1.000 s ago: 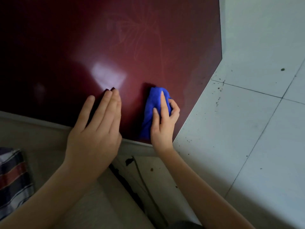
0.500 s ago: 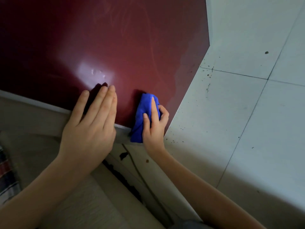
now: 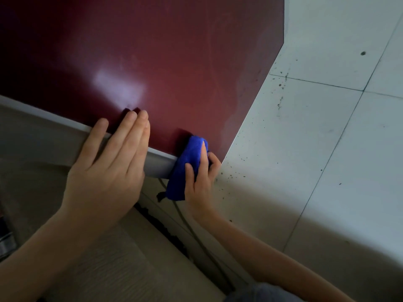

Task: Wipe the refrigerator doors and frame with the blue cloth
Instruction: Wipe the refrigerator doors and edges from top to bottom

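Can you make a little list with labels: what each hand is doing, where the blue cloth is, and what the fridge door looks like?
Fridge door: dark red, shiny, with a grey edge strip along the bottom
Left hand: lies flat on door and strip, fingers straight
Right hand: grips the blue cloth
Cloth spot: bunched over the strip near the door's lower right corner
Nearby: white tiles with dark specks

Looked like a home kitchen, viewed low down: a glossy dark red refrigerator door [image 3: 174, 62] with a grey strip [image 3: 159, 165] along its lower edge, pale square tiles [image 3: 316, 149] with dark grout lines and scattered black specks [image 3: 280, 101], and a beige wood-grain surface [image 3: 122, 269] alongside. Dim indoor light.
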